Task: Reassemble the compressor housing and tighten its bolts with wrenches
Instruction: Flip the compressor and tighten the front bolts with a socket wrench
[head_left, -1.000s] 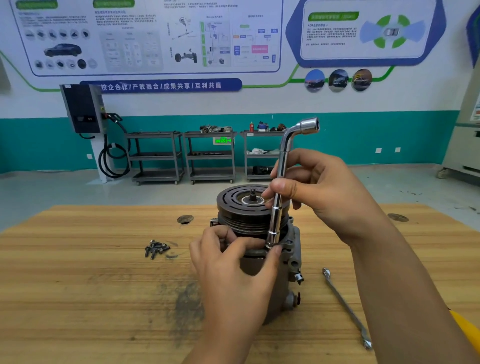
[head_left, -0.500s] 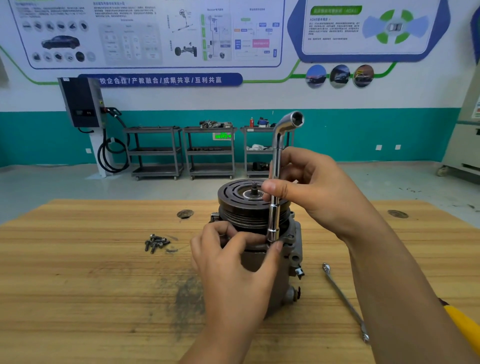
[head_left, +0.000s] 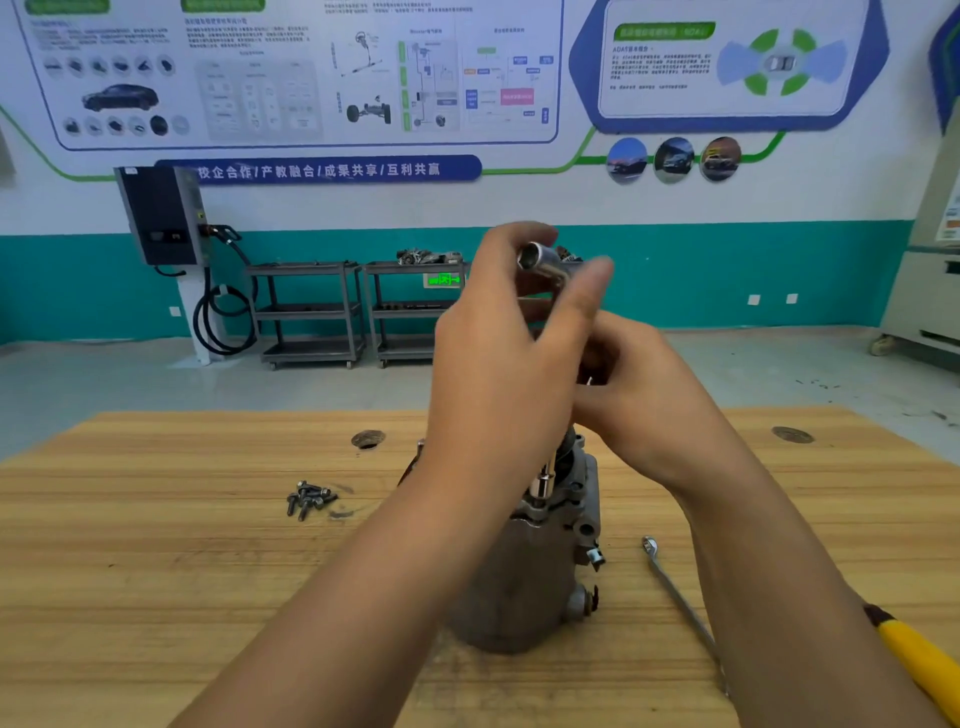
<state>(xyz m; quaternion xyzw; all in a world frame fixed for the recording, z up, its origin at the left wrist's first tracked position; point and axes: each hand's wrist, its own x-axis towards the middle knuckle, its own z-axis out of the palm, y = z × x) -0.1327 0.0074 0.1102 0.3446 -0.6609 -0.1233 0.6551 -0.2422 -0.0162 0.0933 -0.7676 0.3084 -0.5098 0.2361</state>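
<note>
The grey compressor housing (head_left: 524, 577) stands upright on the wooden table (head_left: 156, 571); its pulley is hidden behind my hands. A chrome L-shaped socket wrench (head_left: 540, 260) stands upright, its lower socket (head_left: 543, 486) seated on a bolt at the housing's top flange. My left hand (head_left: 498, 364) is raised and curls around the wrench's bent upper end. My right hand (head_left: 639, 395) grips the shaft just below, behind the left hand.
Several loose bolts (head_left: 309, 499) lie on the table left of the housing. A flat spanner (head_left: 680, 603) lies to the right, and a yellow handle (head_left: 914, 660) shows at the right edge. Shelf carts (head_left: 311, 312) stand by the far wall.
My left hand has left the housing body and risen to the top of the wrench. The wrench's bent end has swung from pointing right toward the left.
</note>
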